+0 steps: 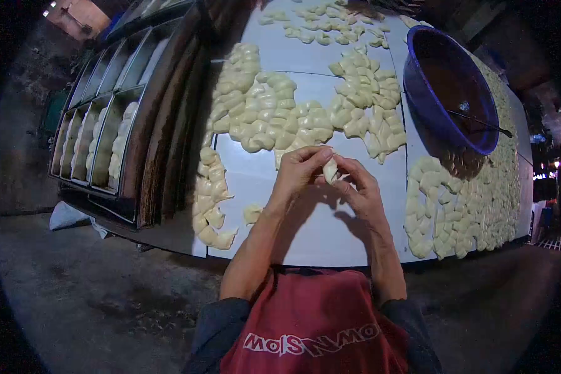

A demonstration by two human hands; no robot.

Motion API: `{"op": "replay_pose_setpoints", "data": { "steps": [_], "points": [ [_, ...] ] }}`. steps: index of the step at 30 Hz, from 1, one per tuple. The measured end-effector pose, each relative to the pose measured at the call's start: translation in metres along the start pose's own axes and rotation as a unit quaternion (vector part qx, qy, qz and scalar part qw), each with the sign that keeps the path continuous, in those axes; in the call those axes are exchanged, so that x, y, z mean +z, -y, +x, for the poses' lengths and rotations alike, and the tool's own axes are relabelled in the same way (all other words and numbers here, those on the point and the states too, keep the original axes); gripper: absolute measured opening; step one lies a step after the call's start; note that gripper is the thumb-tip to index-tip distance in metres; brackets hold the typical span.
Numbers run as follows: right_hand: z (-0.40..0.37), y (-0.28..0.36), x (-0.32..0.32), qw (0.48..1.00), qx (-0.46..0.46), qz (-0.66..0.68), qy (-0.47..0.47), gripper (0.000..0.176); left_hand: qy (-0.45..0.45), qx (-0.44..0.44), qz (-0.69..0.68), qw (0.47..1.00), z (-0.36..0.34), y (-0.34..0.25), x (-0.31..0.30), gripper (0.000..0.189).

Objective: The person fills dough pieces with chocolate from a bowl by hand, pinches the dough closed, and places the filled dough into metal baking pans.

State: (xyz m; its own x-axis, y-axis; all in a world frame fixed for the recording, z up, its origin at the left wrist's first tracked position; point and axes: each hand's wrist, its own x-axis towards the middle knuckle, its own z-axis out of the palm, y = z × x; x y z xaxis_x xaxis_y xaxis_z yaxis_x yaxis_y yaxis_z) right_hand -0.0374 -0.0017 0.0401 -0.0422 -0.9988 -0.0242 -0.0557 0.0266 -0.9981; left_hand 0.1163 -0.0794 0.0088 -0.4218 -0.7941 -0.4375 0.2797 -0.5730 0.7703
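Note:
A small piece of pale dough [330, 171] is pinched between my two hands, above the white tabletop [318, 240]. My left hand [300, 167] has its thumb and fingers closed on the dough's left and upper side. From the right, my right hand [360, 188] grips the same piece with closed fingertips. Just beyond my hands spreads a big patch of dough pieces [271, 115], lying close together and glossy. A short row of dough pieces [210, 199] runs down the left, with a single dough piece [252, 214] near my left forearm.
At the right stands a large blue basin [417, 93] with dark liquid and a stick [480, 121] inside. More dough pieces [461, 215] cover the right side. At left, metal loaf tins [111, 137] holding dough rest on stacked brown boards [159, 156].

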Motion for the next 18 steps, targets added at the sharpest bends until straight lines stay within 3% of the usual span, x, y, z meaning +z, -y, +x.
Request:
{"op": "replay_pose_setpoints", "data": {
  "steps": [1, 4, 5, 6, 8, 9, 10, 14, 15, 18],
  "points": [
    [-0.005, -0.007, 0.002, 0.999, -0.030, -0.031, 0.013, 0.050, 0.009, 0.000, 0.023, 1.000, -0.002, -0.005, -0.004, 0.031],
    [-0.001, -0.024, -0.004, 0.992, -0.073, -0.104, -0.014, 0.041, 0.025, 0.039, 0.055, 0.997, -0.016, -0.006, 0.001, 0.032],
    [0.002, -0.031, -0.005, 0.980, -0.162, -0.110, -0.040, 0.029, 0.035, 0.061, 0.060, 0.996, -0.024, -0.006, 0.006, 0.031],
    [0.002, -0.027, -0.003, 0.976, -0.169, -0.118, -0.068, 0.028, 0.044, 0.083, 0.064, 0.994, -0.028, -0.007, 0.009, 0.031],
    [-0.001, -0.017, 0.011, 0.967, -0.180, -0.132, -0.120, 0.026, 0.060, 0.089, 0.086, 0.990, -0.027, -0.001, -0.002, 0.027],
    [0.000, -0.021, 0.020, 0.977, -0.159, -0.005, -0.141, 0.027, 0.071, 0.091, 0.088, 0.989, -0.026, 0.000, -0.004, 0.026],
    [0.000, -0.030, 0.027, 0.969, -0.179, 0.012, -0.169, 0.030, 0.082, 0.094, 0.090, 0.988, -0.027, 0.000, -0.005, 0.025],
    [-0.006, -0.045, 0.029, 0.953, -0.172, -0.142, -0.203, 0.016, 0.096, 0.073, 0.076, 0.990, -0.039, 0.010, -0.004, 0.021],
    [-0.008, -0.045, 0.030, 0.948, -0.167, -0.166, -0.214, 0.014, 0.096, 0.038, -0.027, 0.994, -0.050, 0.011, 0.005, 0.022],
    [-0.016, -0.035, 0.027, 0.952, -0.107, -0.210, -0.196, 0.015, 0.069, 0.021, 0.022, 0.997, -0.051, 0.025, -0.003, 0.023]
  ]
}}
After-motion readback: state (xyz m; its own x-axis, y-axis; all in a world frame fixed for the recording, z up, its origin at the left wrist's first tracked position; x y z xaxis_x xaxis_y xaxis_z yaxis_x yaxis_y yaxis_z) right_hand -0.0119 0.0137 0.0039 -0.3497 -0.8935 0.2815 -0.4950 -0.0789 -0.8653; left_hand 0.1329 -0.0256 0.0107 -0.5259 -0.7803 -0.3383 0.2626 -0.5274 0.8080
